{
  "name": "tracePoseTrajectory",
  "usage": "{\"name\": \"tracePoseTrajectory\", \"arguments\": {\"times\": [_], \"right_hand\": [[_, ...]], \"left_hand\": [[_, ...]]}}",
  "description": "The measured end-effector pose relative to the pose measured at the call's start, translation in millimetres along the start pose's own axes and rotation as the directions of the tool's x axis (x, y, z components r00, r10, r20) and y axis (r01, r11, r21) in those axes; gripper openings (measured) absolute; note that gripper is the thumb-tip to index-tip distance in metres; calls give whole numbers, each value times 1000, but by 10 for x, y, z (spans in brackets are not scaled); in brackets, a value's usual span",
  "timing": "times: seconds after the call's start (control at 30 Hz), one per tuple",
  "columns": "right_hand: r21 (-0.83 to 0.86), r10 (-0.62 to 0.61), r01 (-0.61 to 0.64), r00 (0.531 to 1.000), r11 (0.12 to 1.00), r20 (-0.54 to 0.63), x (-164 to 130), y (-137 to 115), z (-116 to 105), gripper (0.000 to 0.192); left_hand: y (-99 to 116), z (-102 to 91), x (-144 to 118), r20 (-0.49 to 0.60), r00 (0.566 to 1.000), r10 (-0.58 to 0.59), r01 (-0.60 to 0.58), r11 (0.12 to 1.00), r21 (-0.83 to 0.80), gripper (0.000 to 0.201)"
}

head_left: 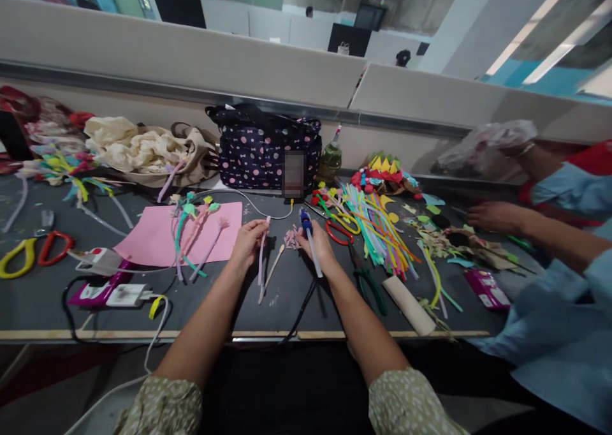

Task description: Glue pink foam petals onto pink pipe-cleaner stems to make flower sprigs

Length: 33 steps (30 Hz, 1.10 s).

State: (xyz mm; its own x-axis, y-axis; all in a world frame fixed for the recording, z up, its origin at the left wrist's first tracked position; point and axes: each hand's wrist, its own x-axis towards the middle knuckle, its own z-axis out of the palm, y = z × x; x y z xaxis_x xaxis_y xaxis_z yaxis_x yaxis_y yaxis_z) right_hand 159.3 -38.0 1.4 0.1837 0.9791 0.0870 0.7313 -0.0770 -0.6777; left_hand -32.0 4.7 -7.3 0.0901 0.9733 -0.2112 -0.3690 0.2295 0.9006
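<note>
At the centre of the dark table (43,298), the left hand (247,240) pinches the top of a pale pink pipe cleaner (261,256), thumb and fingertips closed on its upper end while the stem hangs down toward 6 o'clock. The right hand (315,240), just at 3 o'clock of the left, is wrapped around a glue gun (310,240); only its blue nozzle end and pale body show, and its black cord drops off the table edge at 6 o'clock. Between the hands lies a small heap of pink scraps (291,237), too small to make out in detail.

At 9 o'clock of the left hand sits a pink paper sheet (157,237) carrying finished pipe-cleaner flowers (194,228). At 12 o'clock stands a polka-dot bag (268,151), part of its front blurred. At 3 o'clock of the right hand lies a bundle of coloured pipe cleaners (377,228), with red-handled scissors (338,231) partly under it. At the far right, another person's hand (492,217) rests on the table, the sleeve cut off by the frame.
</note>
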Motion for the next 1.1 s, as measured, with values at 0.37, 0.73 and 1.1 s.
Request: {"name": "tracePoseTrajectory", "arguments": {"times": [0.37,0.73,1.1], "right_hand": [[806,180,6,974,592,-140,22,91,144,26],[904,216,9,970,427,-111,-33,-15,179,23],[928,219,-52,975,368,-32,-75,-41,237,26]], "left_hand": [[-32,33,-36,139,988,-74,84,994,-68,31],[52,115,-110,154,981,-121,140,983,-121,30],[38,112,-101,151,982,-116,133,985,-107,29]]}}
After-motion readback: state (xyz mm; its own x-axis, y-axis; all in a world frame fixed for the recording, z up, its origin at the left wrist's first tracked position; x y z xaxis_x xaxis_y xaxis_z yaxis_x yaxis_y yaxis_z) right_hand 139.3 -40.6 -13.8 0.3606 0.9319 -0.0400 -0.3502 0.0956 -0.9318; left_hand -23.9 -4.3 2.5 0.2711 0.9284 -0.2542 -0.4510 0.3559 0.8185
